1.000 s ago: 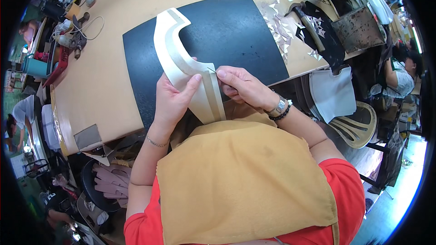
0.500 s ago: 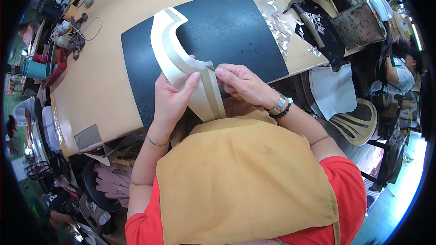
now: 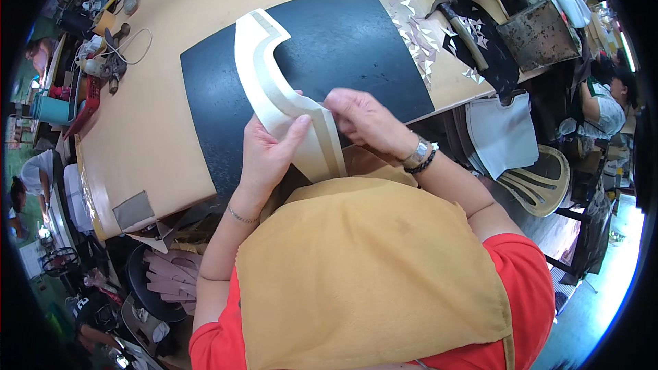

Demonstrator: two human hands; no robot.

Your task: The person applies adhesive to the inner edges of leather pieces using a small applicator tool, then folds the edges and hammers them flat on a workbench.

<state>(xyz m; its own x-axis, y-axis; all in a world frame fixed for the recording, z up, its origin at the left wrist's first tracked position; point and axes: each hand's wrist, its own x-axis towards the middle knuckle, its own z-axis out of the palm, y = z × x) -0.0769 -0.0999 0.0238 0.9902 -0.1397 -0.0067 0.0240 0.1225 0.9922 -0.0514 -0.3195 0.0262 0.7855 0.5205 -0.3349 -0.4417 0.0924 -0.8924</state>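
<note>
A curved cream panel with a pale grey-beige band along it stands out over a black mat and down toward the tan apron. My left hand grips the panel, thumb on its face and fingers behind it. At the panel's right corner, my right hand is closed with thumb and forefinger pinched; it is slightly blurred, and whatever is between the fingertips is unclear.
Triangular scraps, a hammer and a stained metal box lie on the table's right. Tools and a red tray are left. Pale sheets rest beside a chair. Other people work at both sides.
My right hand has risen slightly and blurred; the thin dark tool seen at its fingertips earlier is no longer clear. My left hand and the panel have shifted a little rightward.
</note>
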